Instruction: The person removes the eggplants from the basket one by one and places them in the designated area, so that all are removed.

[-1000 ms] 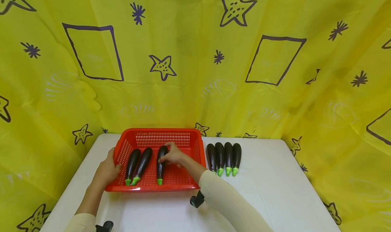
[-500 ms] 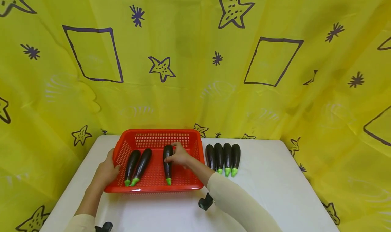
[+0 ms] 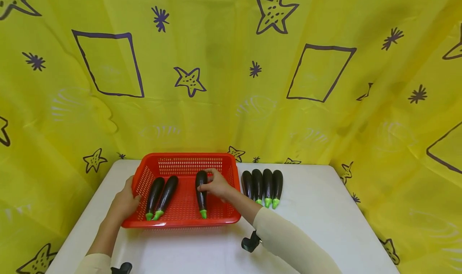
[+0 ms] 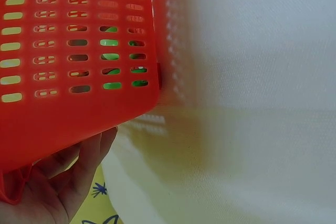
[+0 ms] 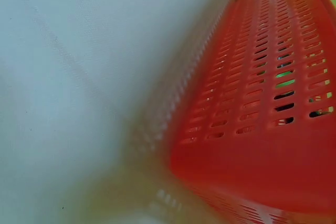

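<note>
A red plastic basket [image 3: 180, 222] with slotted walls stands on the white table. My left hand [image 3: 124, 201] grips its left rim; in the left wrist view the fingers of the left hand [image 4: 68, 179] curl against the outside of the basket wall [image 4: 68, 114]. Inside the basket, my right hand [image 3: 217, 184] holds an eggplant [image 3: 201, 191] between thumb and fingers, its green stem end toward me. Two more eggplants, one [image 3: 155, 197] beside the other [image 3: 167, 197], lie along the left side of the basket. In the right wrist view, the basket wall [image 5: 252, 161] hides the right hand.
Several eggplants [image 3: 268, 185] lie in a row on the table [image 3: 306, 226] just right of the basket, stems toward me. A yellow curtain [image 3: 216, 121] with drawn stars and squares hangs behind the table and along both sides.
My right hand has moved the eggplant a little to the right inside the basket, away from the two at the left. My left hand has stayed on the rim.
</note>
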`<control>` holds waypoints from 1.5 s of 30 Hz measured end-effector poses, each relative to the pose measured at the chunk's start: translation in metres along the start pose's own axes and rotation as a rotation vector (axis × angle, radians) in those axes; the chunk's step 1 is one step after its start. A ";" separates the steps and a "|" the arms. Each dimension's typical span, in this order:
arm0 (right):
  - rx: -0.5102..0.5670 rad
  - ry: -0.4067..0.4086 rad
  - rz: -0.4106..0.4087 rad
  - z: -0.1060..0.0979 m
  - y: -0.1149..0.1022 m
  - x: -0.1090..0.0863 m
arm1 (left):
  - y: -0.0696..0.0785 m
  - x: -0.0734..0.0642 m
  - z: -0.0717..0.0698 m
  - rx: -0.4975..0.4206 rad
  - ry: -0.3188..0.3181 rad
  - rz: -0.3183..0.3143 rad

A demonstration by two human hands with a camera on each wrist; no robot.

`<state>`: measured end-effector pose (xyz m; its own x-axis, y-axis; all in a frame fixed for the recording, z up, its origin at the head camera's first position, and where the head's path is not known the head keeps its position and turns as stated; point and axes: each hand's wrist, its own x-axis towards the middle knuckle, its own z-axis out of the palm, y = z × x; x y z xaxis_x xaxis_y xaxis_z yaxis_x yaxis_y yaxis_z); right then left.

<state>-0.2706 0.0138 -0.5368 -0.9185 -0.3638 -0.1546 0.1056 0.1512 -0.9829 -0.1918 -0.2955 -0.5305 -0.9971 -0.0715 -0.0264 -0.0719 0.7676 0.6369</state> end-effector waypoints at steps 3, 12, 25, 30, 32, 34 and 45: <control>-0.009 0.002 -0.011 -0.002 -0.005 -0.005 | 0.000 -0.001 0.000 -0.002 0.001 0.001; -0.002 0.026 -0.018 -0.016 -0.017 -0.011 | 0.000 0.000 -0.001 -0.001 -0.001 0.011; 0.029 0.041 -0.022 -0.035 -0.027 -0.026 | 0.001 0.000 0.000 -0.001 -0.005 0.008; 0.030 0.034 -0.028 -0.043 -0.031 -0.032 | 0.001 0.000 0.001 -0.005 -0.002 0.005; 0.023 0.036 -0.030 -0.046 -0.032 -0.035 | 0.001 0.000 0.001 -0.005 -0.002 0.005; 0.021 0.041 -0.027 -0.049 -0.034 -0.037 | 0.001 0.000 0.002 -0.007 -0.004 0.004; 0.045 0.089 -0.020 -0.062 -0.039 -0.049 | -0.003 0.000 0.001 0.001 0.000 0.007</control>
<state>-0.2531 0.0832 -0.4842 -0.9506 -0.2830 -0.1278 0.1024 0.1029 -0.9894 -0.1918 -0.2970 -0.5326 -0.9976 -0.0662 -0.0225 -0.0654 0.7688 0.6361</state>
